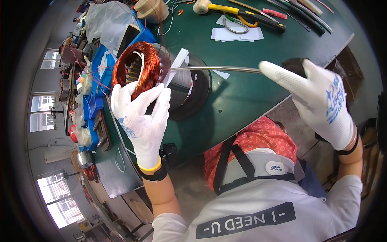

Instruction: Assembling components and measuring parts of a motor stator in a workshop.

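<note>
A motor stator wound with thick copper wire (150, 66) stands tilted on a dark round base with a grey drum-like part (180, 80). My left hand (141, 109), in a white glove, is closed on the lower rim of the winding, thumb and index fingertips near a white strip (177, 62). A white sleeve curves inside the coil. My right hand (314, 92), also gloved, grips the dark handle of a long metal rod tool (234, 69), index finger stretched along its shaft. The rod's far end reaches the strip beside the winding; its exact tip shape is unclear.
On the green table (238, 109) lie a mallet (225, 9), scissors (238, 24), white paper pieces (236, 35) and several long tools at the back. Blue bins (93, 105) and a plastic bag (111, 24) line the left. Thin red wires trail from the stator.
</note>
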The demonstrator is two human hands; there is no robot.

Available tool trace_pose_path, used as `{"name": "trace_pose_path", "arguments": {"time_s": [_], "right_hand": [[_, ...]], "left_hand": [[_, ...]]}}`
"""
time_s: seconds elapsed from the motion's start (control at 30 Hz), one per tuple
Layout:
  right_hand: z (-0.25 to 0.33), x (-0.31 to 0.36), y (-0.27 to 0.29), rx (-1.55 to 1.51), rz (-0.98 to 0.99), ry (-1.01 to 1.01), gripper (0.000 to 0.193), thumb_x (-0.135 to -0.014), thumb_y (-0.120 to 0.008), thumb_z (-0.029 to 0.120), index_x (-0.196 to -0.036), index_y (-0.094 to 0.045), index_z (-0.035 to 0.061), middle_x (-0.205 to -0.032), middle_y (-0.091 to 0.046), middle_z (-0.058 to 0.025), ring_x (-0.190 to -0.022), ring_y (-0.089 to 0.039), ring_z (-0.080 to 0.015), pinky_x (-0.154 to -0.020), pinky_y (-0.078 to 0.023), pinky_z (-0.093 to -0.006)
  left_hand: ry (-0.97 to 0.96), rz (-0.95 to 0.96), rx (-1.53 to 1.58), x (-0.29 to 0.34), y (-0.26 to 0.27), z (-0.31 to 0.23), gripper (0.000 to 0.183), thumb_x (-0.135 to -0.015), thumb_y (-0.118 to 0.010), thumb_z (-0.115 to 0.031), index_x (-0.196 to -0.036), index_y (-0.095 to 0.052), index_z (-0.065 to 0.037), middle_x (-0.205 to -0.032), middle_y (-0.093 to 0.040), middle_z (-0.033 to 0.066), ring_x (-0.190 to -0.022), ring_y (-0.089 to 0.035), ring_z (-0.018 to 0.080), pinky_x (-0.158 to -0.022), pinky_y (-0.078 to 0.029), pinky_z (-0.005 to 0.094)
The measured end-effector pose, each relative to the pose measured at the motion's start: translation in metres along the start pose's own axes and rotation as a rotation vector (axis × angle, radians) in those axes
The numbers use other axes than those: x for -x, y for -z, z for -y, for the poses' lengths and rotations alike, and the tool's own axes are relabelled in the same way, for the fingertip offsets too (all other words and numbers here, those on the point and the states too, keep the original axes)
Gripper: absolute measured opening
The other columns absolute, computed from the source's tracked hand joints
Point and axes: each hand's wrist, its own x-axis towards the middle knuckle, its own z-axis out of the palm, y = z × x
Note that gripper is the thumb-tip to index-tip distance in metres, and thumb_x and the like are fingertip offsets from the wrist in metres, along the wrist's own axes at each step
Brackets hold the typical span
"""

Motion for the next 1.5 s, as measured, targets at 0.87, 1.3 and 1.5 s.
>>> {"name": "trace_pose_path", "arguments": {"time_s": [0.87,1.3,1.5], "right_hand": [[-0.016,-0.066,-0.079,-0.841,0.175,0.092,0.037,-0.088,-0.058,0.000,-0.123,-0.067,0.0042,-0.101,-0.073,-0.0166,-0.081,-0.070,-0.0209,-0.076,-0.054,-0.0303],[0.002,-0.027,-0.064,-1.199,0.257,-0.483,0.043,-0.087,-0.073,0.029,-0.118,-0.067,-0.0011,-0.080,-0.065,-0.0013,-0.071,-0.055,-0.0071,-0.063,-0.048,-0.0269],[0.081,-0.089,-0.112,-1.678,0.024,-0.355,0.033,-0.087,-0.072,0.028,-0.096,-0.062,-0.0015,-0.086,-0.065,-0.0071,-0.081,-0.060,-0.0113,-0.074,-0.050,-0.0279]], "left_hand": [[-0.051,0.041,0.016,0.013,0.011,0.017,0.024,-0.062,-0.086,-0.016,-0.084,-0.076,-0.017,-0.094,-0.059,0.0079,-0.098,-0.055,0.0347,-0.088,-0.043,0.0465],[-0.135,0.102,0.085,0.009,0.011,0.025,0.025,-0.066,-0.084,-0.004,-0.090,-0.077,-0.008,-0.108,-0.063,0.0128,-0.112,-0.056,0.0344,-0.101,-0.042,0.0451],[-0.173,0.099,0.218,0.007,0.010,0.051,0.024,-0.063,-0.087,-0.014,-0.084,-0.076,-0.015,-0.105,-0.063,0.0090,-0.116,-0.054,0.0383,-0.107,-0.037,0.0523]]}}
